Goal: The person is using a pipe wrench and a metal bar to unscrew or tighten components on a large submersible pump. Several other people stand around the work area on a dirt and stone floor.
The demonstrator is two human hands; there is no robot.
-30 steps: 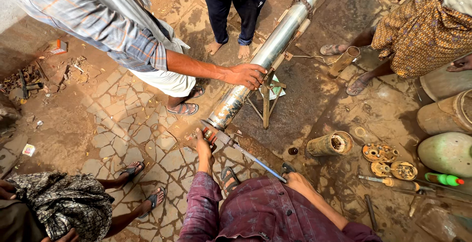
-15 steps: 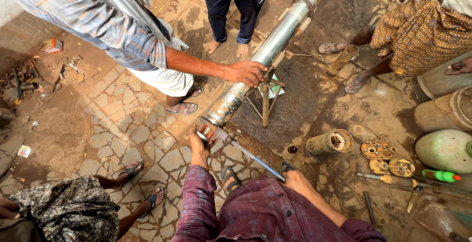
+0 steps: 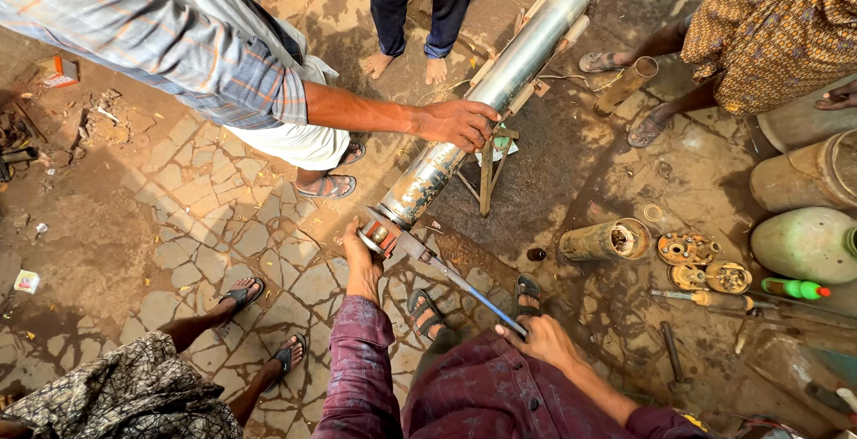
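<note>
- Our left hand point(image 3: 361, 256) cups the wrench head point(image 3: 386, 236) at the pipe point(image 3: 482, 109) end; right hand point(image 3: 544, 341) grips the handle point(image 3: 482, 298).
- Risk: wrench slips (oily, worn fitting), pinching our fingers.
- Pipe could roll off its stand point(image 3: 489, 167); only a co-worker's hand point(image 3: 460, 124) steadies it.

Cracked stone-paved floor point(image 3: 223, 216), oil-stained dirt to the right, daylight overhead.

Pipe point(image 3: 500, 82) glossy metal, rusty end; wrench point(image 3: 428, 260) dull steel.
</note>
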